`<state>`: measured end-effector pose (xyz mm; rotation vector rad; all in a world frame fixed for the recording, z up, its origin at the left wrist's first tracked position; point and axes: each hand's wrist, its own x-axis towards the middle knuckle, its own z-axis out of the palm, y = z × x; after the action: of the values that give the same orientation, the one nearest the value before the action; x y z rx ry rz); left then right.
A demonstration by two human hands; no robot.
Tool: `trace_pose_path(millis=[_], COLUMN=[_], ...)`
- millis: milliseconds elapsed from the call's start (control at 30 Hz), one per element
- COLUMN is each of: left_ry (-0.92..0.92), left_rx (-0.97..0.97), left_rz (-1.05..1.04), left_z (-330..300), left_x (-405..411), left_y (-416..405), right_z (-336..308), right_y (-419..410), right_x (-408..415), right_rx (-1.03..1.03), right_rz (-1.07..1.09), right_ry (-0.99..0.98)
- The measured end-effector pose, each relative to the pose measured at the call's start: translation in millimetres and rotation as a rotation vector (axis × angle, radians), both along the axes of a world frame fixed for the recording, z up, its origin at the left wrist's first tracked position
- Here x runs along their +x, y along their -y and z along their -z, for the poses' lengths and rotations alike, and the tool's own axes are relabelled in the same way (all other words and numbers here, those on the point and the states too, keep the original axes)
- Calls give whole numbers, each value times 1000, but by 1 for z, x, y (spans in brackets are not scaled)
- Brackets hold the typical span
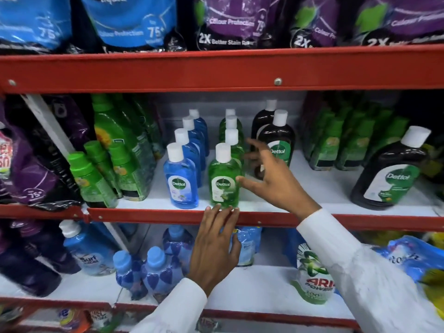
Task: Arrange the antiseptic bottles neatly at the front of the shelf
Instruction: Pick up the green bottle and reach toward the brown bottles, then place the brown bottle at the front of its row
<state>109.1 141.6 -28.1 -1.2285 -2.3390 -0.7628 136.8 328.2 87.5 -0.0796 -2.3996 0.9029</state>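
On the middle shelf [312, 188] a file of blue Dettol bottles [181, 181] runs front to back, and beside it a file of green Dettol bottles [224, 182]. Two brown Dettol bottles [276, 138] stand further back to the right, and a large brown one [391, 174] stands at the far right. My right hand [271, 179] is open with fingers spread, its thumb touching the front green bottle's right side. My left hand [217, 241] is open, fingertips resting on the red shelf edge [168, 216] just below that green bottle.
Green spray and refill bottles [113, 164] crowd the left of the shelf, green packs [341, 143] the right rear. Detergent pouches [230, 22] hang above. The lower shelf holds blue bottles [153, 267], a Surf bottle [89, 251] and an Ariel bottle [314, 272].
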Motion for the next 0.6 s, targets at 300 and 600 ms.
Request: trace_pose_path(millis=[300,600], left_ry=[-8,81], left_rx=[154,249], left_rz=[66,12], left_z=[1,6], left_x=[8,12], left_y=[-51,-58], right_z=[57,67], right_y=[-74,-148], right_x=[100,115], right_rx=[-235,-285], right_rz=[722,1055], right_ry=[-650,-363])
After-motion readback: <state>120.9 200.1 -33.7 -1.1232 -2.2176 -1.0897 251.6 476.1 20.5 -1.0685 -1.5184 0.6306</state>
